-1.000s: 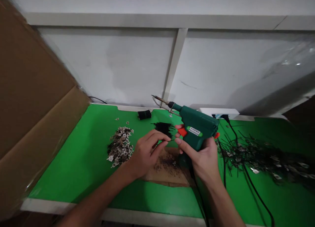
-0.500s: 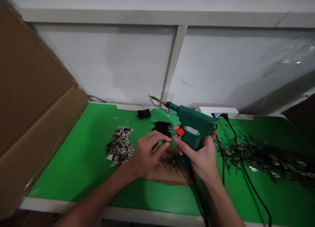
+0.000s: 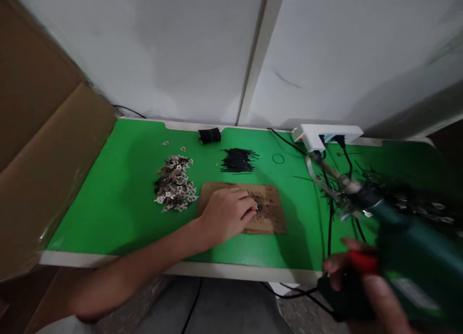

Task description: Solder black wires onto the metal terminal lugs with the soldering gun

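My left hand (image 3: 228, 212) rests over a scorched brown board (image 3: 273, 213), its fingers closed at a small metal piece (image 3: 256, 206) on the board. At the lower right, blurred by motion, my right hand (image 3: 365, 276) is wrapped round a green soldering gun (image 3: 415, 257) with a red trigger; its tip points up and left, near the power strip. A heap of small metal terminals (image 3: 175, 184) lies left of the board. Short black wires (image 3: 238, 160) are piled behind the board, with a tied black bundle (image 3: 210, 135) farther back.
A white power strip (image 3: 329, 131) with black plugs and cords stands at the back right. Beside it spreads a tangled pile of wires with terminals (image 3: 408, 199). A cardboard box (image 3: 54, 170) borders the left side of the green mat (image 3: 119, 203). A pale wall rises behind.
The soldering gun has moved with my right hand from the middle to the lower right. My left hand has lowered onto the board. The view has tilted down.
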A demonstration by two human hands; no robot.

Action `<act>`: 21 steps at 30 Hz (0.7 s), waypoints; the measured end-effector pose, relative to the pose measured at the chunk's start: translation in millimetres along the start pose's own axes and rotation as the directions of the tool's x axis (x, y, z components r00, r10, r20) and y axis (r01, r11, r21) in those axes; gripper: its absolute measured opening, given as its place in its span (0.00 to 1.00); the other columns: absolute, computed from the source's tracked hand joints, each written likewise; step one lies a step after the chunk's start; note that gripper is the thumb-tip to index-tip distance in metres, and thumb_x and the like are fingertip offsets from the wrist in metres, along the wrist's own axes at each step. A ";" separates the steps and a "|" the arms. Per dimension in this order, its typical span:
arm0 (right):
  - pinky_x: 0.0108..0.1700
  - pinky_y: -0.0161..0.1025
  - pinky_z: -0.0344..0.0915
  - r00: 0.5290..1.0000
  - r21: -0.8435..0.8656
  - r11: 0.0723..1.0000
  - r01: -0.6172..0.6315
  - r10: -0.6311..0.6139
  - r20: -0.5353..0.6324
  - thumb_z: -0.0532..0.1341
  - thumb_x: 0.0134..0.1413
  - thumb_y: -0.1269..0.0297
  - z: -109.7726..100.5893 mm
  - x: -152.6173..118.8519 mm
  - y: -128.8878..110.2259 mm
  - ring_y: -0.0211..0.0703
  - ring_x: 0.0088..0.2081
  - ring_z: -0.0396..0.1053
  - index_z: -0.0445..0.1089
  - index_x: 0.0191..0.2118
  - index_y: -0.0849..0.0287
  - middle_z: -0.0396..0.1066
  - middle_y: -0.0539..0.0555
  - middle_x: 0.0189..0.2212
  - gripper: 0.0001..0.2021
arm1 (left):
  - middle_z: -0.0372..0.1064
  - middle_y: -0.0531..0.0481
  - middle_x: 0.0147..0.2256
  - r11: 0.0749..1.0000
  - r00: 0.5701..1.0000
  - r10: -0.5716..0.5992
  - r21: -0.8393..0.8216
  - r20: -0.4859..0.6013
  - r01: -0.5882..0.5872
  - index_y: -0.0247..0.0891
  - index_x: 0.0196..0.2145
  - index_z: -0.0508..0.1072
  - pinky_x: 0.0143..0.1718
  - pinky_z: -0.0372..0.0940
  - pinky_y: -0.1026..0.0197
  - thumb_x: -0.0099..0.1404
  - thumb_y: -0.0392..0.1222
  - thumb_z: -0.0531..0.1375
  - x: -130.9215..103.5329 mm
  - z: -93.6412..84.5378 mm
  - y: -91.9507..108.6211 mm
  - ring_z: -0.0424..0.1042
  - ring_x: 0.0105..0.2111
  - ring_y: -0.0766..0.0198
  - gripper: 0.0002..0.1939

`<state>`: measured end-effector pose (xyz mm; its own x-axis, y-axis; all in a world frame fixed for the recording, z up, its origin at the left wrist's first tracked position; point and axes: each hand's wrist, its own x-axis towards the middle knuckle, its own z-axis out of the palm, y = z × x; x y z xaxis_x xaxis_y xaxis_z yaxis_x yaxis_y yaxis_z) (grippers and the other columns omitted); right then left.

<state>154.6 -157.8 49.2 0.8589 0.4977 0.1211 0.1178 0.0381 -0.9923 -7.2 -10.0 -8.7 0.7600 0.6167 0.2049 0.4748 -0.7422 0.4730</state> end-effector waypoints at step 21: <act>0.23 0.36 0.60 0.996 0.284 0.954 -0.094 0.093 0.020 0.66 0.57 0.62 22.4 10.1 61.5 0.35 0.22 0.63 0.74 0.37 0.59 0.75 0.53 0.33 0.06 | 0.70 0.45 0.38 0.986 0.997 -0.058 0.157 0.041 0.051 0.35 0.38 0.68 0.38 0.69 0.57 0.76 0.53 0.53 4.5 4.5 7.7 0.73 0.36 0.57 0.17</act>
<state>159.3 -131.0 -11.2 0.8561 0.5161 0.0281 -0.1102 0.2353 -0.9657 1.9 -14.1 -8.0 0.7487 0.6475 0.1422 0.5764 -0.7418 0.3428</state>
